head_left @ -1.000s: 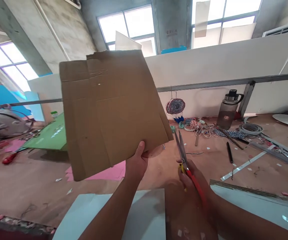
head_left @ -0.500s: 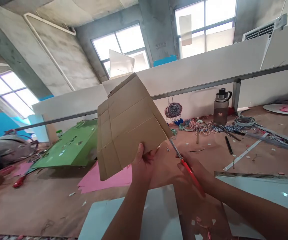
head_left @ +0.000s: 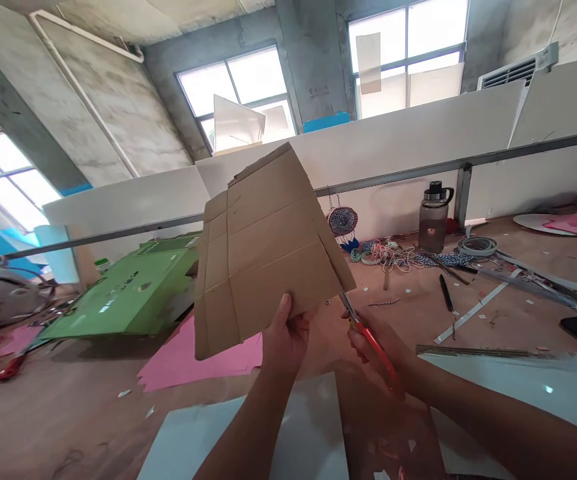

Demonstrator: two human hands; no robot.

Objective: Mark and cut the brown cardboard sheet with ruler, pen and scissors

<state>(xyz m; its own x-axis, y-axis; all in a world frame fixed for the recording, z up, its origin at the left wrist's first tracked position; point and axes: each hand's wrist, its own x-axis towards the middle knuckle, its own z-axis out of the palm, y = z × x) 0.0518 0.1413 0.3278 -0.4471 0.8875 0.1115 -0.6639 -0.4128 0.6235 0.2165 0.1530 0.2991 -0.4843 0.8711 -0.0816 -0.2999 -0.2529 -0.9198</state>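
My left hand pinches the lower edge of a creased brown cardboard sheet and holds it up, tilted, above the table. My right hand grips red-handled scissors. Their blades touch the cardboard's lower right corner. Both forearms reach in from the bottom of the view.
The brown table carries a green box, pink paper, white sheets, a dark water bottle, tangled cords, a black pen, metal strips and paper scraps. A white partition runs behind.
The cardboard turned from facing me to tilted away. The scissors in my right hand moved left and up to its lower right corner. The view shifted slightly.
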